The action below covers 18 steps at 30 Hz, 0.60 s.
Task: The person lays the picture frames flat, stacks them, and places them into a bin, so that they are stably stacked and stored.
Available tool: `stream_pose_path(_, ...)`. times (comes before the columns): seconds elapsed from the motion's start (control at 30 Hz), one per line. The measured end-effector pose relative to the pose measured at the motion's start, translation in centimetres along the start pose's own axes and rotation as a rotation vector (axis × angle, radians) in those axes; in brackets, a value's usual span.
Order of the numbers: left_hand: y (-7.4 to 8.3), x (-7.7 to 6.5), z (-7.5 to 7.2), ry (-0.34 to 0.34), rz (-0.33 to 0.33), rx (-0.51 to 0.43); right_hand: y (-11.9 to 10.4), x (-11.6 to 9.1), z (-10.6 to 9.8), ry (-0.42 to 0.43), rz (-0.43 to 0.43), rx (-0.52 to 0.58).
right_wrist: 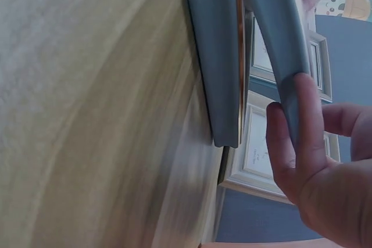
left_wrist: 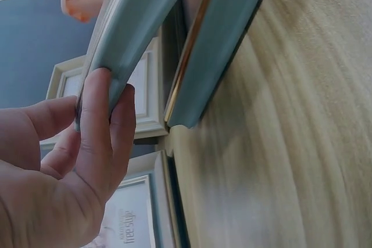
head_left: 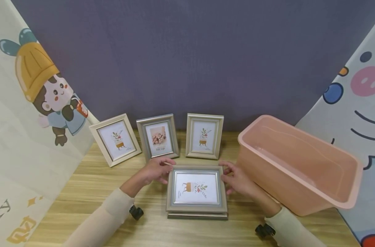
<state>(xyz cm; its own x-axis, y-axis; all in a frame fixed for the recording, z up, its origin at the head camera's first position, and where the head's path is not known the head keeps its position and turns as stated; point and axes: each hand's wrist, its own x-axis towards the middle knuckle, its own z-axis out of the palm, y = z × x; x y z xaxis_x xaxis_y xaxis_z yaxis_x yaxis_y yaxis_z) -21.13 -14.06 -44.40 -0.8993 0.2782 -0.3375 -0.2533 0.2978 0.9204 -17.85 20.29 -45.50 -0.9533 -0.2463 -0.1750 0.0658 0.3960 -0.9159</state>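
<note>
A picture frame point(head_left: 196, 187) with a potted-flower print, turned sideways, is held by both hands above another picture frame point(head_left: 197, 217) that lies flat on the table. The upper one tilts: its far edge is raised, and its near edge is close over the lower frame. My left hand point(head_left: 156, 170) grips the far left corner, thumb and fingers on both faces, as the left wrist view shows. On the far right corner my right hand point(head_left: 237, 178) pinches the same way. Most of the lower frame point(right_wrist: 215, 56) is hidden from above.
Behind stand a cream frame point(head_left: 116, 140), a grey-brown frame point(head_left: 157, 136) with a pink flower photo, and a light beige frame point(head_left: 204, 136). To the right is a pink plastic bin point(head_left: 267, 175). A dark panel point(head_left: 187, 61) closes off the wooden table's back.
</note>
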Motion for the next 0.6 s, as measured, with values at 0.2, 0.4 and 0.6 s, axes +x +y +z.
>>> stream_pose_path(0.2,-0.5,0.4,0.3,-0.003,-0.016,0.005,0.3,-0.1,0.1,-0.007,0.030,-0.002)
stream_pose_path(0.4,-0.9,0.5,0.6,-0.006,-0.034,0.056,1.0,0.2,0.4,0.001,0.041,-0.034)
stream_pose_path(0.6,-1.0,0.4,0.9,-0.009,-0.043,0.088,1.3,0.2,0.5,0.001,0.063,-0.058)
